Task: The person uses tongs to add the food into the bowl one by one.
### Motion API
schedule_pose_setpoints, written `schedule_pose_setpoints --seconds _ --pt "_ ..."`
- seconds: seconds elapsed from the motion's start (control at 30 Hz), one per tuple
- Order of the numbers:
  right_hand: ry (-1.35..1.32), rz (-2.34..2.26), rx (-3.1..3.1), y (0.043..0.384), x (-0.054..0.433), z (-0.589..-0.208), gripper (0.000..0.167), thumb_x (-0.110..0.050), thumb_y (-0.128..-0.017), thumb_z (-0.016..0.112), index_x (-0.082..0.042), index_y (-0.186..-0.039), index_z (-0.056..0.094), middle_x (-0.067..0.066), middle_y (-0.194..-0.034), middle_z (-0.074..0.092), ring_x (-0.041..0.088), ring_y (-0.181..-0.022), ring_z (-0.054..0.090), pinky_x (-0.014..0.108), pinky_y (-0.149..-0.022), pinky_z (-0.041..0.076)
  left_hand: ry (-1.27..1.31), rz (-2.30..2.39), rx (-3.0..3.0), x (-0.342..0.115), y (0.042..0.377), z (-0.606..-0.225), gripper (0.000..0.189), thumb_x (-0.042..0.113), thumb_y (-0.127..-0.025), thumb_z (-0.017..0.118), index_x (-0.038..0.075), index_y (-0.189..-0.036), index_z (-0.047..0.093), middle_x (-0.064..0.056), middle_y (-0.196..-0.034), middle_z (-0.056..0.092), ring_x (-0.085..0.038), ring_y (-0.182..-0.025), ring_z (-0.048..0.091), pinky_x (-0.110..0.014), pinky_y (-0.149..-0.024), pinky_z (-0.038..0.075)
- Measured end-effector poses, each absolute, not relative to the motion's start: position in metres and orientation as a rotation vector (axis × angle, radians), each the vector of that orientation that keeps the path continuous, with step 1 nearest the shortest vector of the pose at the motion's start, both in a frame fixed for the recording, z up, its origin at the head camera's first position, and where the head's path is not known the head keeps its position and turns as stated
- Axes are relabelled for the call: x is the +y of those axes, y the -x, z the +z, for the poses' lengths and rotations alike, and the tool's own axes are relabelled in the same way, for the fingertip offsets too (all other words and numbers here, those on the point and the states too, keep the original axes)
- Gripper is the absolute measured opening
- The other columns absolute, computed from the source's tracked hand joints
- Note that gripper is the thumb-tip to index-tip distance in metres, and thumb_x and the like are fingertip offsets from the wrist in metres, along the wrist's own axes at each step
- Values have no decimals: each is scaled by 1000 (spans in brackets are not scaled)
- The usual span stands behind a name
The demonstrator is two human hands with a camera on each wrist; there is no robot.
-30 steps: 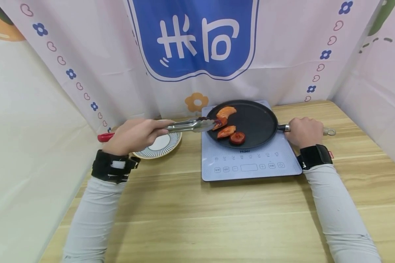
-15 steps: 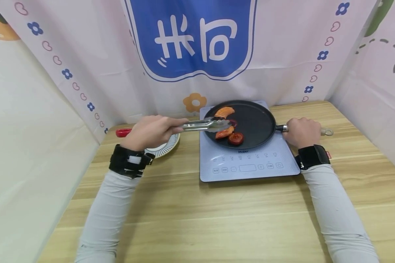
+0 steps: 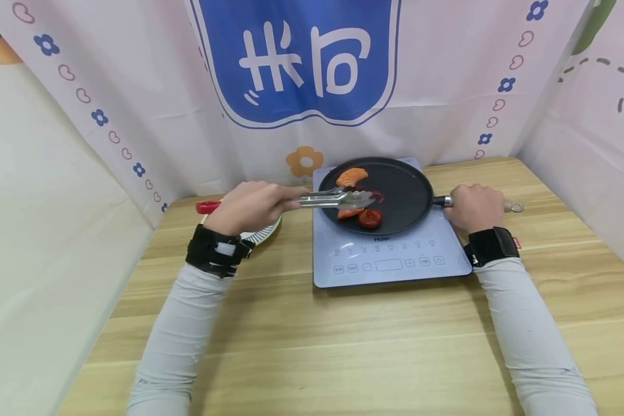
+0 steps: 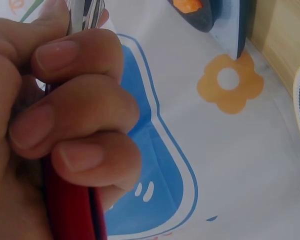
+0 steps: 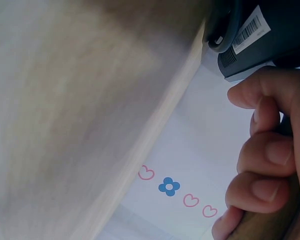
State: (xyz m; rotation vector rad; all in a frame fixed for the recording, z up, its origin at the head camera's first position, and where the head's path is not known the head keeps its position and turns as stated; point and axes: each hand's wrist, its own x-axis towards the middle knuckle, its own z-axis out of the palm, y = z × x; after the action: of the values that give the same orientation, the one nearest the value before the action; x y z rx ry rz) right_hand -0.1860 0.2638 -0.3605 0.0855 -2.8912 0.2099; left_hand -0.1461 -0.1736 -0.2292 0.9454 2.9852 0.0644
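My left hand (image 3: 255, 205) grips red-handled metal tongs (image 3: 325, 200). Their tips reach over the left half of the black frying pan (image 3: 405, 190), overlapping a dark red piece of food (image 3: 378, 197) that is mostly hidden. In the left wrist view, curled fingers (image 4: 85, 105) wrap the tongs' red handle (image 4: 72, 210). Around the tips lie an orange piece of food (image 3: 352, 176), an orange-red piece (image 3: 347, 214) partly covered by the tongs, and a round reddish-brown piece (image 3: 370, 218). My right hand (image 3: 477, 207) holds the pan's handle (image 3: 442, 201), fingers curled round it in the right wrist view.
Beneath the pan is a pale induction cooker (image 3: 390, 280) with touch controls along its front. A striped-rim plate (image 3: 265, 233) sits on the wooden table (image 3: 312, 358), partly behind my left hand. A printed curtain (image 3: 187, 138) hangs along the back.
My left hand has moved to the right with the tongs, and the dark red piece has shifted right across the pan with their tips. My right hand stays on the handle.
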Motion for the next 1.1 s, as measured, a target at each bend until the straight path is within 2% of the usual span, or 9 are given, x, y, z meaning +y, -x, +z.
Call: schedule_pose_setpoints --seconds 0.13,0.33,0.57,0.73,0.97,1.1 --pt "-85 206 -2897 186 264 -360 31 -20 -85 74 -8 -61 58 9 -58 54 33 -56 51 45 -52 37 -939 45 2964 -165 150 -230 38 36 -110 57 32 -148 63 1 -98 71 -21 -74 57 -35 -66 46" --pt "-86 200 -2905 185 264 -360 30 -20 -84 74 -9 -61 58 10 -59 55 33 -57 52 45 -51 38 -971 12 2941 -150 155 -229 38 38 -109 58 33 -146 64 1 -80 59 -19 -64 48 -31 -59 37" --pt "-87 207 -2906 185 262 -358 28 -20 -84 73 -8 -62 59 11 -60 56 35 -57 53 47 -51 38 -992 -91 2903 -131 162 -223 40 38 -109 58 32 -148 63 1 -77 51 -19 -62 44 -30 -57 35" --pt "-86 205 -2896 185 262 -359 29 -20 -84 73 -8 -62 59 11 -59 55 35 -57 53 46 -51 37 -963 -185 2878 -118 164 -218 41 39 -109 58 35 -149 61 0 -74 43 -19 -61 44 -30 -57 33" --pt "-80 196 -2884 185 262 -359 30 -20 -85 74 -8 -62 58 10 -59 54 34 -57 52 45 -51 37 -964 -253 2868 -102 166 -214 39 40 -108 60 39 -146 63 0 -78 48 -20 -68 50 -30 -57 34" --pt "-77 195 -2887 185 262 -359 30 -21 -85 74 -8 -62 59 11 -59 54 34 -57 52 45 -51 37 -954 -306 2842 -93 166 -210 35 39 -107 62 38 -142 67 0 -80 53 -21 -66 49 -30 -56 34"
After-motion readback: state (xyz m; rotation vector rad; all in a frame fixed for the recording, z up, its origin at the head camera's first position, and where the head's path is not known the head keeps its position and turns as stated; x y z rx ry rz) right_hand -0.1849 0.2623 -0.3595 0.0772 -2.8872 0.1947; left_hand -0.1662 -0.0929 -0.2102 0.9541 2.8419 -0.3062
